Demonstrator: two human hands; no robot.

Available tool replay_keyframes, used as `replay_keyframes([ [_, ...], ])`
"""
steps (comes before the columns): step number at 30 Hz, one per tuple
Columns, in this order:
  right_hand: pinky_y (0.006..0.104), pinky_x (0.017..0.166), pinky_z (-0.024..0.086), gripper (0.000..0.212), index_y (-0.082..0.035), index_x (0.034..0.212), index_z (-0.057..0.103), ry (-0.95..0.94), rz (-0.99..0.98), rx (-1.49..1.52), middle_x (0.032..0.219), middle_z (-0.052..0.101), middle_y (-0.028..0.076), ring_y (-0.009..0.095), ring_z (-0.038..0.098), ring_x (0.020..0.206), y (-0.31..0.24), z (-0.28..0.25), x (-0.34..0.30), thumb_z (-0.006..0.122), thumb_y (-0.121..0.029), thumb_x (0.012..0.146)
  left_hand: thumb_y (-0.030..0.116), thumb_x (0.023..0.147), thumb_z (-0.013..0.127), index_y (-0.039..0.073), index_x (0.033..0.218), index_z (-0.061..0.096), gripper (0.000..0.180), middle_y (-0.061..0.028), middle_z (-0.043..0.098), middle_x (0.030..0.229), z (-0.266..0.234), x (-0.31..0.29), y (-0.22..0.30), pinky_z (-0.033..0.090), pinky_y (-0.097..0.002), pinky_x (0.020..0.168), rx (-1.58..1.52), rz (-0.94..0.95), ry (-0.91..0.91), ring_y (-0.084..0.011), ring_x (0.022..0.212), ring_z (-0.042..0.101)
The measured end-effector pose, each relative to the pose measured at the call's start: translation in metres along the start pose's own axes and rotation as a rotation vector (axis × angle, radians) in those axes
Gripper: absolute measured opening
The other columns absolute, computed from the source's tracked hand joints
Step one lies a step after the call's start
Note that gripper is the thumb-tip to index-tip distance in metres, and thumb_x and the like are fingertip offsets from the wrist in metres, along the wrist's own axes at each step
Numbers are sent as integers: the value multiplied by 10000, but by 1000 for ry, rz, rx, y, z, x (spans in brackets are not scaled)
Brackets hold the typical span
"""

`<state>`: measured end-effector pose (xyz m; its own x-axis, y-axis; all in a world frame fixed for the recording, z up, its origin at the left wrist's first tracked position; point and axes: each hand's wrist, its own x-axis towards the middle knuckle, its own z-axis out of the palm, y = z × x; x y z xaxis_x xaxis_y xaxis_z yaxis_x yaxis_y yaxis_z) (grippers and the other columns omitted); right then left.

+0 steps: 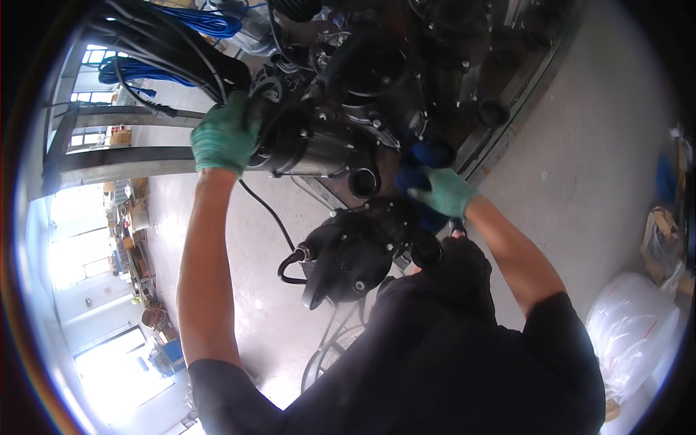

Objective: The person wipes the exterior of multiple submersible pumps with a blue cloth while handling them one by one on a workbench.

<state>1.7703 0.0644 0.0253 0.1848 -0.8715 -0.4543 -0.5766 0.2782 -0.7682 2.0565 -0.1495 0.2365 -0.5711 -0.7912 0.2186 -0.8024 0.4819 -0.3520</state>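
Observation:
My left hand (226,138), in a green work glove, has its fingers closed around the end of a black motor-pump unit (312,141) that lies on its side. My right hand (446,192), gloved the same way, is at a dark blue object (412,177) of unclear kind, with thumb and fingers on either side of it. Below and between my arms is a second black pump (351,254) with a rounded housing, round ports and a cable loop. A black cable (264,206) runs down to it from near my left hand.
More black pumps (370,65) crowd the dark rack ahead, bounded on the right by a metal edge (518,109). Blue cable coils (196,22) and black hoses lie at the upper left, above metal frame bars (130,159). Clear plastic wrapping (631,326) lies at the right.

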Motion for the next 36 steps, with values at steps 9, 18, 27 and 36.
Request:
replay_keyframes([
  [9, 450, 1056, 515, 497, -25, 1436, 565, -183, -145, -41, 1345, 669, 248, 397, 646, 1244, -16, 27, 84, 605, -264, 1002, 423, 1056, 605, 128, 1090, 733, 323, -195, 732, 872, 58, -44, -87, 532, -528, 645, -157, -131, 251, -449, 777, 694],
  [18, 422, 1086, 499, 469, -107, 1485, 562, 213, -329, 328, 1414, 647, 212, 394, 630, 1273, 8, 92, 143, 579, -151, 1019, 319, 1050, 639, 100, 1089, 755, 251, -174, 722, 845, 64, -37, -100, 532, -450, 636, -241, -91, 297, -390, 732, 698],
  [27, 387, 1131, 474, 628, -118, 1606, 416, 320, -400, 362, 1495, 586, 230, 371, 590, 1349, -7, 91, 145, 572, -41, 1003, 332, 1024, 698, 67, 938, 719, 279, -145, 670, 804, 57, -44, -83, 506, -407, 643, -405, -47, 304, -324, 684, 641],
  [36, 465, 1034, 537, 567, -60, 1445, 622, 310, -365, 205, 1285, 707, 231, 382, 685, 1165, -57, 39, 41, 710, -206, 904, 302, 1033, 675, 56, 906, 688, 277, -140, 637, 811, 58, -50, -94, 488, -430, 643, -442, -10, 342, -351, 704, 621],
])
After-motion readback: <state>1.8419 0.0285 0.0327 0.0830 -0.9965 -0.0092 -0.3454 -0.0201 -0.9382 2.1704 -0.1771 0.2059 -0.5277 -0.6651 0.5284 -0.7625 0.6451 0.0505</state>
